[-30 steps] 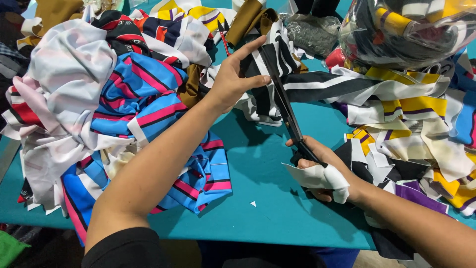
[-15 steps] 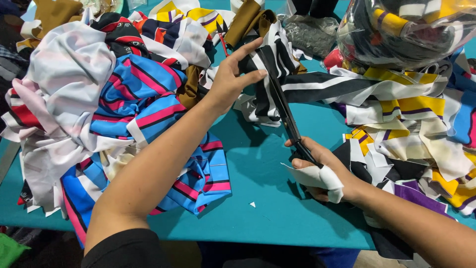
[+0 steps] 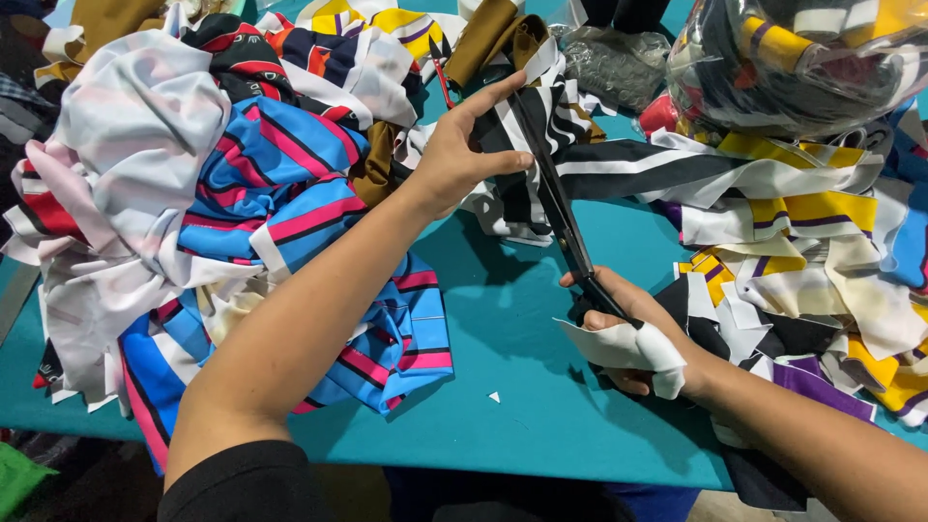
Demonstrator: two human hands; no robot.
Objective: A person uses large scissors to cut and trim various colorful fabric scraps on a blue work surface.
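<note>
Left hand [image 3: 454,155] pinches black-and-white striped fabric strip [image 3: 541,145]; right hand [image 3: 628,333] grips long black scissors [image 3: 561,217], blades entering the strip w/ cut just begun, most uncut.

The scissors' [image 3: 561,217] handles are buried inside the right hand [image 3: 633,333], under a white wrap on its fingers, so the grip cannot be made out. Their tips vanish behind the left hand's [image 3: 454,159] thumb and the striped cloth [image 3: 580,164]. A clear bag [image 3: 802,58] at upper right is cut by the top and right edges; its contents blur behind glare. The fabric pile [image 3: 145,193] at left runs off the frame. Both arms leave at the bottom edge. A white scrap [image 3: 494,396] on the table [image 3: 503,319] is too small to identify.
</note>
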